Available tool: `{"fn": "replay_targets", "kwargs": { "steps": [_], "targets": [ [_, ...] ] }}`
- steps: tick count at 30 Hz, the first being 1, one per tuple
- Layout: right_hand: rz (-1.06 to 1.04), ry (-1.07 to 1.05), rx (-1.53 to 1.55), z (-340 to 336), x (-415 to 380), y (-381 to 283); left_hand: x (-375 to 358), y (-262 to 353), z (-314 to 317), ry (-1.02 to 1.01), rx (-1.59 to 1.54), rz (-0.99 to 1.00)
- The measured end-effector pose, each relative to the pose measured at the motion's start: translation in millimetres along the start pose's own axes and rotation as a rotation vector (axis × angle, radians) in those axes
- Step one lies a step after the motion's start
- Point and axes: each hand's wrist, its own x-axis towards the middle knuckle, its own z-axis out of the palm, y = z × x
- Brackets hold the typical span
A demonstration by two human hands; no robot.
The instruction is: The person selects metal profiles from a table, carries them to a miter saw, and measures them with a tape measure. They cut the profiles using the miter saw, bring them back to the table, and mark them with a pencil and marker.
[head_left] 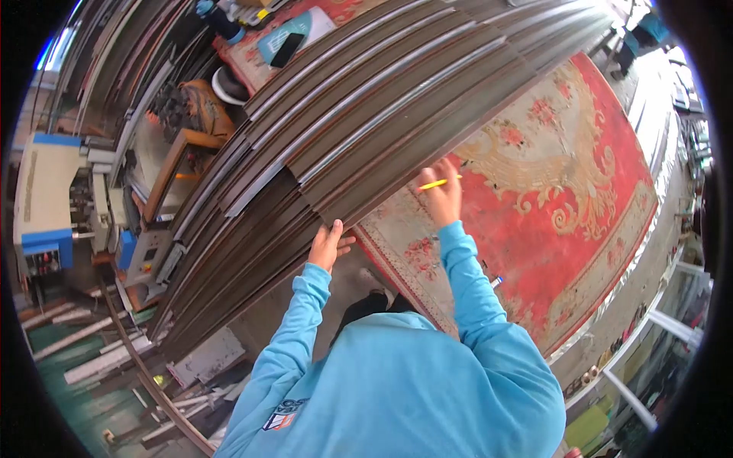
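Long brown metal profiles [397, 126] lie side by side in a stack, running from the lower left to the upper right. My left hand [328, 246] is at the near end of the front profiles, its fingers apart and its thumb against their edge. My right hand [442, 195] holds a thin yellow pen [434, 184] beside the front edge of the profiles, above the carpet. A red and beige floral carpet [565, 175] spreads under and to the right of the profiles.
A black phone [287, 50] and a dark bottle [219, 20] are at the top left. A beige and blue machine [47, 202] stands at the left. A marker [497, 282] lies on the carpet near my right sleeve. Another person [645, 38] is at the upper right.
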Motion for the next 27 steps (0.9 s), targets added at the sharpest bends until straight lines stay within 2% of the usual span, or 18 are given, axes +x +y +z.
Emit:
{"fn": "replay_targets", "kwargs": {
  "steps": [1,3,4,5,6,7,8,10,11,16,18,21,22,23,24,25,26,27],
  "targets": [
    [0.036,0.164,-0.009,2.8,-2.0,-22.2,0.5,-2.7,-1.6,0.016,-0.088,0.000],
    [0.067,0.213,0.157,-1.9,14.8,-10.2,-2.6,-10.8,-6.0,0.063,-0.194,-0.007],
    [0.118,0.224,0.199,6.4,12.2,-35.7,0.7,-9.4,-7.1,0.036,-0.145,0.086],
    [0.118,0.200,0.200,8.1,19.6,-14.8,1.3,-9.3,-8.7,0.004,-0.091,0.184],
    [0.008,0.268,0.059,4.4,34.6,21.9,4.5,-14.1,-11.6,0.015,-0.100,0.201],
    [-0.107,0.343,-0.077,10.1,36.9,22.0,6.8,-14.6,-12.5,0.015,-0.110,0.189],
    [-0.124,0.337,-0.065,14.1,34.9,22.4,7.4,-15.4,-14.6,0.014,-0.115,0.179],
    [0.049,0.307,0.145,24.1,16.8,19.0,7.7,-20.9,-18.0,0.051,-0.149,0.182],
    [0.162,0.337,0.197,39.2,-4.7,-15.3,13.1,-25.8,-21.2,0.063,-0.078,0.200],
    [0.075,0.340,0.181,41.6,2.3,4.5,46.5,-38.6,-27.8,0.062,0.034,0.247],
    [0.140,0.328,0.318,46.1,-2.8,-1.0,76.7,-57.6,-35.1,0.135,0.258,0.258],
    [0.102,0.260,0.221,33.4,-8.6,21.8,66.5,-77.3,-35.1,0.207,0.146,0.373],
    [0.031,0.276,0.276,28.2,-11.2,37.7,44.8,-81.5,-36.2,0.179,0.029,0.471],
    [-0.058,0.315,0.169,23.4,-19.8,50.7,-10.9,-62.9,-35.0,0.064,-0.063,0.458],
    [-0.080,0.342,0.067,11.2,-17.1,94.5,-25.1,-77.7,-52.9,0.009,0.119,0.440],
    [0.043,0.261,0.100,13.4,-53.5,79.9,-51.1,-94.3,-65.0,-0.001,0.147,0.392],
    [0.122,0.082,0.168,18.0,-94.3,56.8,-63.3,-134.6,-79.8,0.008,0.129,0.451],
    [0.043,-0.085,0.127,16.8,-120.8,71.5,-87.0,-162.9,-95.6,0.024,0.235,0.400]
  ]
}}
